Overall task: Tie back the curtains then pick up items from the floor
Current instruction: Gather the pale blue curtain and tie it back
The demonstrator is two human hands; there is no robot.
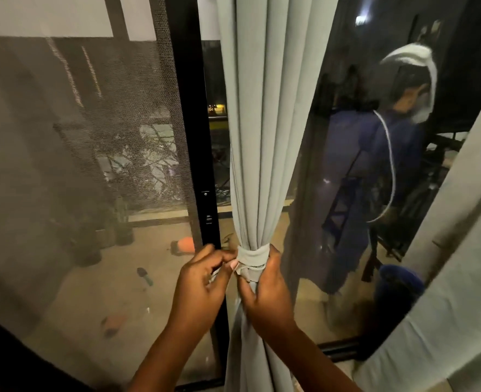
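A pale grey-green curtain (267,123) hangs in front of a dark sliding glass door, gathered into a narrow bunch. A tieback band (252,255) of the same cloth is wrapped round the bunch at waist height. My left hand (202,275) pinches a loose end of the tieback just left of the knot. My right hand (264,290) grips the curtain and the tieback from the right, with its fingers curled round the bunch below the band.
A black door frame (205,165) stands just left of the curtain, with a mesh screen (92,137) further left. Potted plants (114,230) and small objects lie on the balcony floor beyond. A second curtain panel (445,278) hangs at the right. The glass reflects a person.
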